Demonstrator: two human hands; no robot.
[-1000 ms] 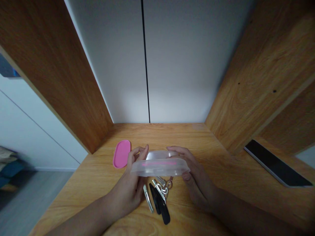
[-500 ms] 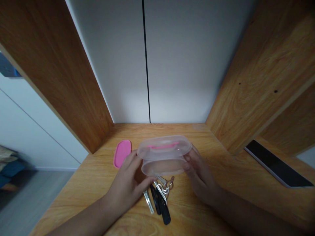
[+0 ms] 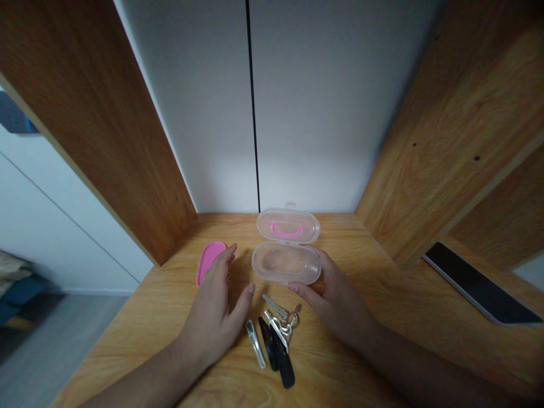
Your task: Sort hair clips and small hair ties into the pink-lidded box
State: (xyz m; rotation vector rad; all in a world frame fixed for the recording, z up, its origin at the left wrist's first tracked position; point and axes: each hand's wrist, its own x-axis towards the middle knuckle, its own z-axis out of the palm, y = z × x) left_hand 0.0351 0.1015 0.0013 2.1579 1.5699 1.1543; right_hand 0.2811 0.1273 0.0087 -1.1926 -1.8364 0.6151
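Observation:
A clear plastic box (image 3: 285, 263) with rounded ends stands upright on the wooden table, its hinged lid (image 3: 272, 218) raised behind it and a pink handle (image 3: 287, 233) on the lid. My right hand (image 3: 334, 294) grips the box's right end, thumb at the front and fingers behind. My left hand (image 3: 219, 303) is apart from the box on its left, thumb and fingers spread, holding nothing. Between my hands lies a pile of hair clips: black clips (image 3: 280, 360), a silver clip (image 3: 255, 344) and other metal pieces (image 3: 287, 326). The box looks empty inside.
A pink oval tray (image 3: 208, 262) lies beyond my left hand, partly covered by it. A dark-screened phone or tablet (image 3: 480, 283) rests at the right. Wooden panels (image 3: 425, 141) flank both sides, and white doors (image 3: 306, 113) rise behind the table.
The box has tipped back upright and come down onto the table, a little farther away, with its lid swung back. My left hand has let go of it and moved left; my right stays on it.

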